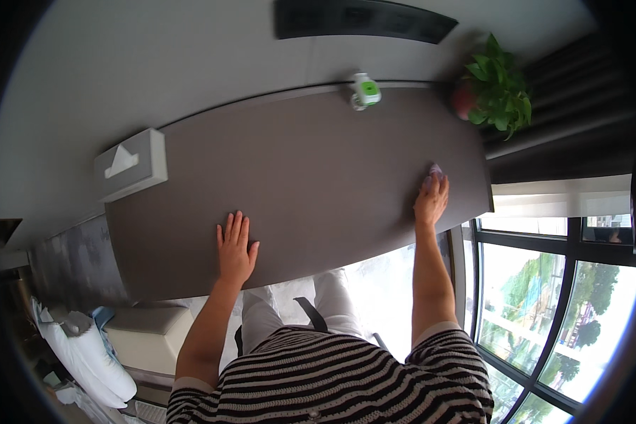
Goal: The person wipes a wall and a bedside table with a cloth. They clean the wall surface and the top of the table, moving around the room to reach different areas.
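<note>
A grey-brown tabletop stretches in front of me. My left hand lies flat on it near the front edge, fingers spread and holding nothing. At the right end of the table, my right hand presses a pale purple cloth against the surface; most of the cloth is hidden under the fingers. A white and green device stands by the back edge, beyond my right hand. At the back left corner sits a grey and white tissue box with a tissue sticking out.
A leafy green plant in a reddish pot stands at the back right corner, beside a dark curtain. Large windows are on the right. A beige upholstered seat and a white pillow lie below left. A dark panel is on the wall.
</note>
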Available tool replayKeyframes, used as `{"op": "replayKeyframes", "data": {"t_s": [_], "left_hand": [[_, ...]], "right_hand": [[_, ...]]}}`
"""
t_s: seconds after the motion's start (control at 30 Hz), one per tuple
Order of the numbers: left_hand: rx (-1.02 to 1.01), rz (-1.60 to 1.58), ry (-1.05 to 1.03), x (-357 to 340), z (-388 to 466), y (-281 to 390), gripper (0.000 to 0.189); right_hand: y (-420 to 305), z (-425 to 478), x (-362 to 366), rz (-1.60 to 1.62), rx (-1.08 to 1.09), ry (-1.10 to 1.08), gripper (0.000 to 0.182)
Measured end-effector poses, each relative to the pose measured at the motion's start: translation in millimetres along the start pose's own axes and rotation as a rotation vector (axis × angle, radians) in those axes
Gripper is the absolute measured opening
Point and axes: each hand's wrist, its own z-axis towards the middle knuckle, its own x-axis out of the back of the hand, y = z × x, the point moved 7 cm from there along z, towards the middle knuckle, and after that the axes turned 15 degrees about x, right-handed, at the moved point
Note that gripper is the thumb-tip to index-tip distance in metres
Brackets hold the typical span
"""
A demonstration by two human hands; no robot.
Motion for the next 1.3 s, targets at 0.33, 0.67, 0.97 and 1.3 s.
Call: {"op": "replayKeyframes", "data": {"t_s": [0.33,0.67,0.97,1.3], "left_hand": [[0.157,0.078,0.013,-47.5,46.2,141.6,0.067],[0.123,0.104,0.053,-49.2,44.7,140.3,0.061],[0.113,0.137,0.096,-52.7,43.8,137.0,0.057],[0.091,0.15,0.12,-48.8,44.2,141.4,0.054]], "right_hand": [[44.2,157.9,-91.7,0.197,0.227,0.008,0.044],[-56.5,197.3,-112.4,0.405,0.58,0.037,0.036],[-31.4,124.6,-55.9,0.466,0.695,0.081,0.036],[209.0,39.2,-15.0,0.076,0.083,-0.146,0.044]]}}
